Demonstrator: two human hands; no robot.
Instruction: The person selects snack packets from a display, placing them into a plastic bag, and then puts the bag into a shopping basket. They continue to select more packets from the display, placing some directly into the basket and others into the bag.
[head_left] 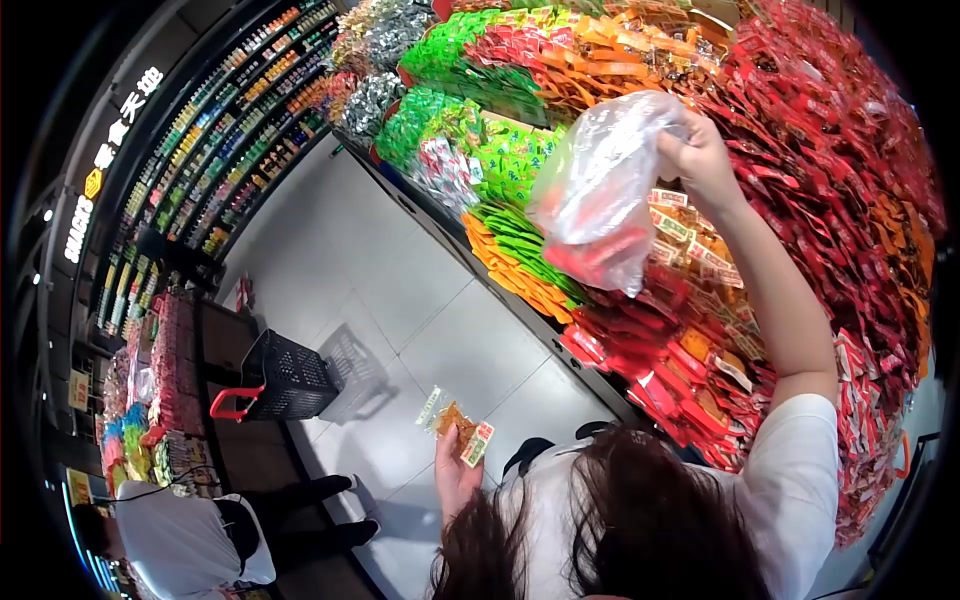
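Note:
My right hand [700,160] is raised over the snack display, its fingers closed on the top of a clear plastic bag [605,165]. Red packets show through the lower part of the bag, which hangs in front of green and orange packets [520,260]. Lower down, my left hand [458,478] holds a small clear snack packet [460,425] with brownish contents and a white, red and green label. It is over the grey floor, apart from the display.
A black basket [295,375] with a red handle stands on the tiled floor [420,300]. At the lower left is another person in a white shirt [185,540]. Shelves of bottles [215,130] curve along the upper left. Heaped red packets [810,150] fill the right.

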